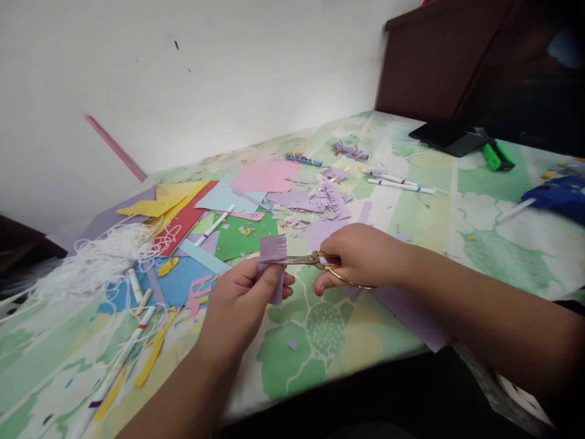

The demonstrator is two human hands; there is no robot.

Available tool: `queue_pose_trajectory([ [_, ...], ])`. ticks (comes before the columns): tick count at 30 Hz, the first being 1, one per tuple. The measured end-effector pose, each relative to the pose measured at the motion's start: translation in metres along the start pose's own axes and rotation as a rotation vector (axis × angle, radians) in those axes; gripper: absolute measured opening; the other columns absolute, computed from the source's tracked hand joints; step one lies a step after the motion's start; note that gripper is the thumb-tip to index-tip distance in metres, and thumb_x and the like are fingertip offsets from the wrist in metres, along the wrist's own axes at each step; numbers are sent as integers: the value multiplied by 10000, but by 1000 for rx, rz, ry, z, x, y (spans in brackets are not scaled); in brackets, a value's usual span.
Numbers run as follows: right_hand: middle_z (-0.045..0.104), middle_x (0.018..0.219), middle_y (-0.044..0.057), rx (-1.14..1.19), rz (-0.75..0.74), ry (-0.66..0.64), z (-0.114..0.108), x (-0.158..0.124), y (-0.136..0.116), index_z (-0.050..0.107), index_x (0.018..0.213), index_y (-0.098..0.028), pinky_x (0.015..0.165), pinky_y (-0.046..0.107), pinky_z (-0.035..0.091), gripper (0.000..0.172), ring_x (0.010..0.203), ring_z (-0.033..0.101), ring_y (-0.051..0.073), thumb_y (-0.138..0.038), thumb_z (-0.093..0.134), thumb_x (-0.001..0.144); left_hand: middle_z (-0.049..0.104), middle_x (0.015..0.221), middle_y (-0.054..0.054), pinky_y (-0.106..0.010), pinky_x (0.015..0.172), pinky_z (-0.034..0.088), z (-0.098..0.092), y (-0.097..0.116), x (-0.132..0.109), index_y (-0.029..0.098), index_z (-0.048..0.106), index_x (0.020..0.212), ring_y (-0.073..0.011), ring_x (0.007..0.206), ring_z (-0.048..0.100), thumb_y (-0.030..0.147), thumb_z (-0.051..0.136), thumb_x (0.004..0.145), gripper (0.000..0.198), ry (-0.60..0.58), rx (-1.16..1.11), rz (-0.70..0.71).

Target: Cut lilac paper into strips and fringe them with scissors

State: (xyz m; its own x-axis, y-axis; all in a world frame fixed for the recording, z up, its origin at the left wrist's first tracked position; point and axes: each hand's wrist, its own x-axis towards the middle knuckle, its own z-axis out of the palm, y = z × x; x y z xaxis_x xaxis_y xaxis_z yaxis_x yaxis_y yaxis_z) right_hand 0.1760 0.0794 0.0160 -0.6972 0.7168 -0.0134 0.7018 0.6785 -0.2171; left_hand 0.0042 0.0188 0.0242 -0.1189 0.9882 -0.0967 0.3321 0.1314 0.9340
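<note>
Near the table's front edge, my left hand [249, 292] pinches a purple paper strip [273, 247] between thumb and fingers. Short parallel cuts form a fringe along the strip's upper right side. My right hand [350, 256] is closed round the handles of small gold scissors [304, 260], whose blades point left. The blades meet the right edge of the strip, just above my left thumb. Purple paper scraps [336, 198], some fringed, lie beyond the scissors.
White string [109, 256] lies tangled at the left, by coloured paper sheets [183, 216] and markers [214, 225]. Further back are a blue roll [303, 160], a purple fringed roll [351, 150] and more markers [402, 185]. A green object [498, 155] and a blue one [557, 198] are at the right.
</note>
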Motion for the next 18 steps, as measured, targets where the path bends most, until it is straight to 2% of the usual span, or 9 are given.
queue_pose_trajectory([
  [9, 509, 515, 27, -35, 20, 5, -1, 1, 2, 550, 574, -157, 440, 223, 197, 593, 461, 383, 102, -710, 338, 577, 613, 576, 15, -219, 505, 421, 1, -14, 3, 184, 598, 653, -108, 499, 543, 311, 538, 663, 141, 5, -104, 26],
  [18, 533, 586, 31, 12, -14, 45, 5, 0, 3, 521, 620, -161, 443, 217, 216, 607, 487, 403, 106, -724, 298, 580, 596, 524, 19, -203, 479, 398, -1, -14, 4, 188, 608, 647, -102, 475, 523, 339, 545, 658, 164, 88, -21, 62],
])
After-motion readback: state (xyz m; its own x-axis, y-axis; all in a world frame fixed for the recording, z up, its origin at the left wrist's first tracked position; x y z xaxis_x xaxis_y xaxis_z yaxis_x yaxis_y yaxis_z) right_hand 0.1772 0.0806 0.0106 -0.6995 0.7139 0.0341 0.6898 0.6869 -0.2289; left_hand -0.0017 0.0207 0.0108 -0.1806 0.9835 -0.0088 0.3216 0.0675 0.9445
